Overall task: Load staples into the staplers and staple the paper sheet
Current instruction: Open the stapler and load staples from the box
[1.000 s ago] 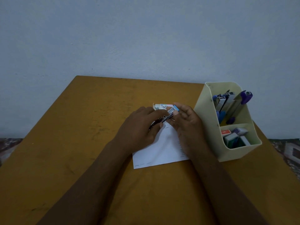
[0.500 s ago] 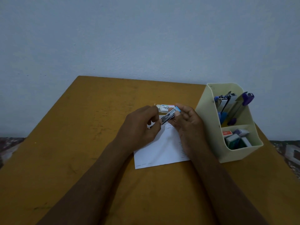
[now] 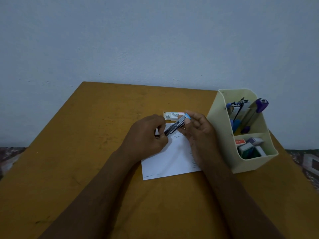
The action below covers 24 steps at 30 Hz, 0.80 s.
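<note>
Left hand [image 3: 146,135] and right hand [image 3: 201,135] pinch the stapler [image 3: 176,126]
Staple box [image 3: 170,116] just past the fingertips [image 3: 187,121], organiser [image 3: 219,128] beside, paper sheet [image 3: 172,161] beneath

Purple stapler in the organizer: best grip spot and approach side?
Grip the purple stapler by its top end, which sticks out past the organizer rim, leaning right. Come from above and right, probably; the blue staplers crowd its left.

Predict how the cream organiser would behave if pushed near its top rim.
The organiser is tall, with staplers standing high in its back compartment, so it may tip rather than slide. It sits near the table's right edge, so a rightward push might send it off.
</note>
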Available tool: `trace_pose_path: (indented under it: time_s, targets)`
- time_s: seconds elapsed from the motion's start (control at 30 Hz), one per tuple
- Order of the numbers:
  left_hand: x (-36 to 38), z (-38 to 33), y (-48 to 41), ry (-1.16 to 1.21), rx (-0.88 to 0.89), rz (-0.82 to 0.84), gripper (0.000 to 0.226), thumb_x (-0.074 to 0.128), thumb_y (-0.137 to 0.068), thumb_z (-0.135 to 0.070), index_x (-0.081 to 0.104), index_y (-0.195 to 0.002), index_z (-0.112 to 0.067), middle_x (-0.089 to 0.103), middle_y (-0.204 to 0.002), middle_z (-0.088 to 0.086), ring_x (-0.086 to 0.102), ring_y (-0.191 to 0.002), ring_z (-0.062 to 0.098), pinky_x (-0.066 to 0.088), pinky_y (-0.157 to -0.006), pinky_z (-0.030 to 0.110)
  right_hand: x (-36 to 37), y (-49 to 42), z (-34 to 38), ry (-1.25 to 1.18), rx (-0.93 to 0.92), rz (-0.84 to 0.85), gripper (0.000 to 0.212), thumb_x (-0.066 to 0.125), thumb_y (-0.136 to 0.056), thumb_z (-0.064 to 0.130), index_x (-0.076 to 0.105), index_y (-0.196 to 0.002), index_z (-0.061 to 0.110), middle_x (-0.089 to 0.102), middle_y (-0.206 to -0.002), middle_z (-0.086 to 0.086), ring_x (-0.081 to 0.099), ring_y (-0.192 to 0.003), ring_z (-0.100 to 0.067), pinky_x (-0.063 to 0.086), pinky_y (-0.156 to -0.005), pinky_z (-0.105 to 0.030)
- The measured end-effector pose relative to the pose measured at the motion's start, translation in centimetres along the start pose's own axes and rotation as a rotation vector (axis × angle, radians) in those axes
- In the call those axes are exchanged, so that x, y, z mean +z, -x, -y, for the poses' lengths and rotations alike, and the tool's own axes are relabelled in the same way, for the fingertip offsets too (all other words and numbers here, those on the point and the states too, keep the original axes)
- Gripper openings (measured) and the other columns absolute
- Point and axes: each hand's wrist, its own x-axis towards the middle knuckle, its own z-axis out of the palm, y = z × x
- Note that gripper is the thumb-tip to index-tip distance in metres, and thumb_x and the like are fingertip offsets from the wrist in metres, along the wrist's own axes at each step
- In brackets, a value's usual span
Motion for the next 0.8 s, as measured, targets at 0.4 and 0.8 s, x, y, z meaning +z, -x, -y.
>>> trace_pose_path:
  time_s: [0.4, 0.8]
  targets:
    - [0.04, 0.19, 0.1, -0.1, 0.057, 0.033, 0.055, 0.057, -0.077, -0.011, 0.057, -0.13, -0.027, 0.06, -0.088, -0.001, 0.049, -0.067, 0.009, 0.048, -0.054, 0.03, -0.05, -0.04, 0.04, -0.028, 0.007, 0.003, 0.017, 0.051, -0.092, 0.009, 0.059, -0.104, 0.019, 0.064, -0.112, -0.012, 0.065, -0.099, -0.019, 0.053, -0.079, -0.026]
    - [0.01, -0.01, 0.07, -0.134, 0.055, 0.065, 0.042, 0.045, -0.08, -0.02, 0.069, -0.114, -0.022, 0.063, -0.087, 0.003, 0.056, -0.074, 0.016, 0.043, -0.056, 0.027, -0.25, -0.08, -0.18, -0.001, -0.003, -0.009, 0.018, 0.051, -0.092, 0.008, 0.059, -0.104, 0.019, 0.066, -0.106, -0.006, 0.066, -0.095, -0.014, 0.053, -0.079, -0.027]
